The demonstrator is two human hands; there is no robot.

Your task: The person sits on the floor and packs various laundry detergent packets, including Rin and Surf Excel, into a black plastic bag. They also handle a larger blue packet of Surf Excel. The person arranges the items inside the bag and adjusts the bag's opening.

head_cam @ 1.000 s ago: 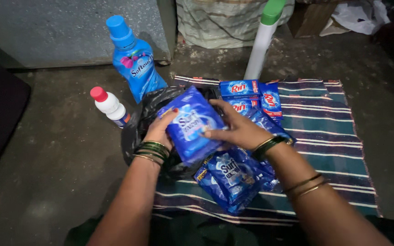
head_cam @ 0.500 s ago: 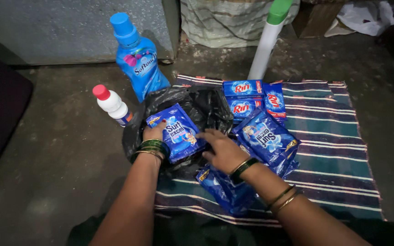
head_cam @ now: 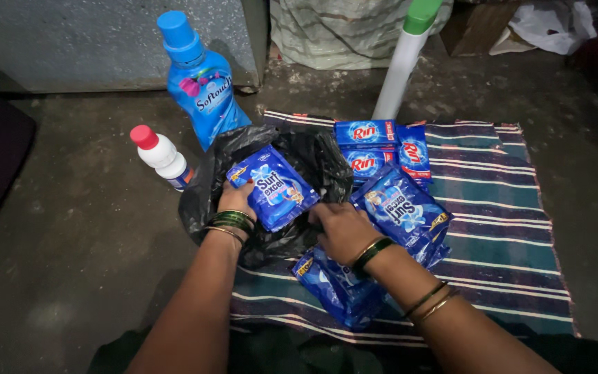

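Left hand (head_cam: 235,201) clenched on the lower left edge of a blue detergent pouch (head_cam: 272,187), held tilted over the open mouth of a black plastic bag (head_cam: 313,163). Green and gold bangles noted on the left wrist. Right hand (head_cam: 340,228) pressed down at the right rim of the same bag, fingers curled into the black plastic just right of the held pouch; grasp on the plastic likely, not fully visible.

Bag lying crumpled at the near left corner of a striped cloth mat (head_cam: 506,208), partly on the bare floor (head_cam: 70,242). Second blue pouch (head_cam: 399,208) lying flat on the mat just right of the right hand. Further blue pouches (head_cam: 337,291) stacked on the mat beneath the right forearm, partly hidden by it. Three small blue soap packets (head_cam: 372,145) grouped at the far edge of the mat, touching one another, just beyond the bag.

On the floor, far left of the bag: tall blue bottle (head_cam: 202,90) with blue cap, upright. Nearer and further left: small white bottle (head_cam: 160,156) with red cap, leaning. Far centre: slim white bottle (head_cam: 399,66) with green cap, tilted, its base at the far edge of the mat. Striped sack (head_cam: 333,34) against the far wall.
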